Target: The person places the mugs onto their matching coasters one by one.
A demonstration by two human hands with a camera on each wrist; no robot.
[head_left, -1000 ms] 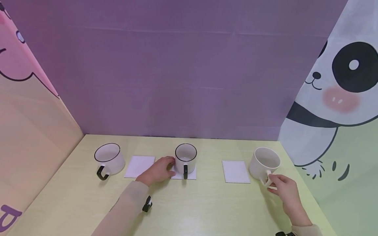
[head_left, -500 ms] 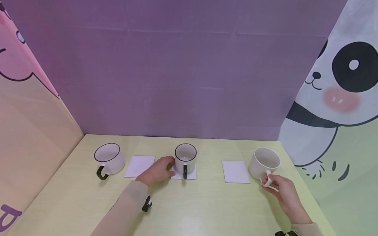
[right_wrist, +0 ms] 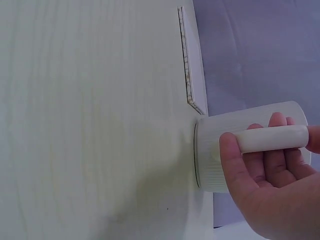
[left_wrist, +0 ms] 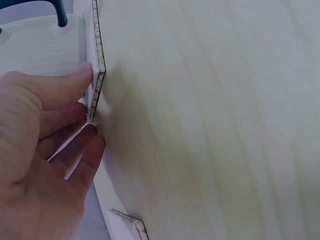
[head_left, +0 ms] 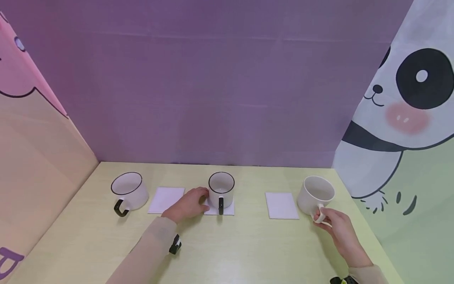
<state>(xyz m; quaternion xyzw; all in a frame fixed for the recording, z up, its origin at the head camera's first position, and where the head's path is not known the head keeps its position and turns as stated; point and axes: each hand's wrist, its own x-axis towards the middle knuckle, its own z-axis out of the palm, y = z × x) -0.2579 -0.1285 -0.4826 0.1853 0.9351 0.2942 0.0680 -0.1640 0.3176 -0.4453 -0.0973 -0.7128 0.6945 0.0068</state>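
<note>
My left hand (head_left: pixel 188 203) rests at the left edge of a white square coaster (head_left: pixel 229 210), just left of a white mug (head_left: pixel 221 189) with a black rim and handle that stands on it. In the left wrist view, the thumb (left_wrist: pixel 67 85) touches the coaster's top near a corner, while the outer fingers reach down to the table. My right hand (head_left: pixel 342 230) grips the handle (right_wrist: pixel 272 138) of an all-white ribbed mug (head_left: pixel 312 197), which stands upright at the right, close to the table. Several of its fingers curl behind that handle.
A wider white mug (head_left: pixel 134 197) with black rim and handle stands at the far left. One bare coaster (head_left: pixel 166 199) lies left of the middle mug; another (head_left: pixel 282 206) lies left of the right mug. A purple cloth (head_left: pixel 220 86) hangs behind the table (head_left: pixel 230 244).
My right hand's fingers have settled further round the white mug's handle. My left hand has stayed in place, and the whole view has shifted slightly left.
</note>
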